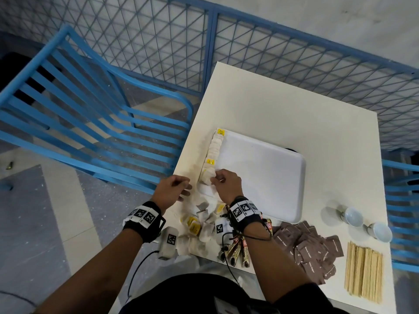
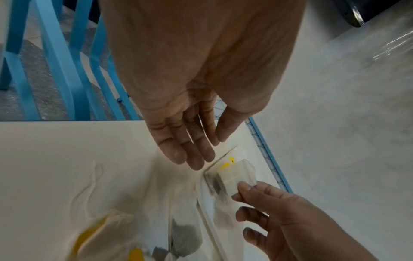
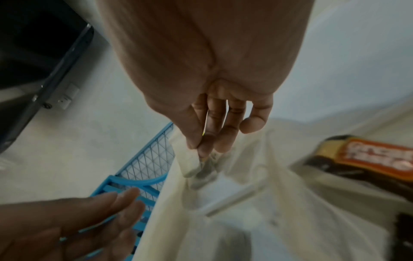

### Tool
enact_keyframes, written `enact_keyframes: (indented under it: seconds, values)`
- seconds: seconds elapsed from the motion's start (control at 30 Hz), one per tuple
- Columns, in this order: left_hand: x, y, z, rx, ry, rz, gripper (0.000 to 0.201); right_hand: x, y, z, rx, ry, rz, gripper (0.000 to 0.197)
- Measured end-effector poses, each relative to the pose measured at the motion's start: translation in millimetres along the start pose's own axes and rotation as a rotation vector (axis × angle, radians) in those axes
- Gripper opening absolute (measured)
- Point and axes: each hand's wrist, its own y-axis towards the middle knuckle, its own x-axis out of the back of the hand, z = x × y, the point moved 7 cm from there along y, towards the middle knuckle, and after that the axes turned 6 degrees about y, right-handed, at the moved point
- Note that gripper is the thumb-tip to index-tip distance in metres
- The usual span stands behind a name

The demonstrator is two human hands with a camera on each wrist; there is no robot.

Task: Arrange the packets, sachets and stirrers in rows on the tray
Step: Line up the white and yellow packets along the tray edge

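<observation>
Two hands work at the frame's centre: your left hand (image 1: 172, 189) hovers released, fingers loose, over the bench (image 1: 283, 105) edge; your right hand (image 1: 226, 183) pinches a tea bag (image 1: 207, 175) at the near end of the row along the tray (image 1: 260, 173)'s left rim. Lower right lie brown sachets (image 1: 313, 248) and stirrers (image 1: 364, 271).

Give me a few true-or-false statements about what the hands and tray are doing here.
1. The right hand pinches a tea bag at the tray's left edge. True.
2. The left hand grips a stirrer. False: it holds nothing, fingers relaxed.
3. The wooden stirrers lie on the tray. False: they lie on the table.
4. The brown sachets lie piled off the tray. True.
</observation>
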Motion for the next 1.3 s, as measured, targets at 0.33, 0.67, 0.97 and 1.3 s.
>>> enact_keyframes:
  seconds: [0.33, 0.67, 0.97, 1.3]
  values:
    - [4, 3, 3, 0.012, 0.028, -0.001, 0.015, -22, -1, -8, -0.050, -0.124, 0.049, 0.014]
    - [4, 4, -2, 0.000, 0.051, -0.010, 0.015, -12, -13, -11, -0.132, 0.081, -0.031, 0.021]
    - [2, -12, 8, -0.065, 0.222, 0.008, 0.010, 2, -33, -5, -0.014, 0.062, -0.048, 0.016]
    - [-12, -71, 49, -0.303, 0.792, 0.097, 0.047, -10, -107, 2, 0.207, -0.004, 0.218, 0.018]
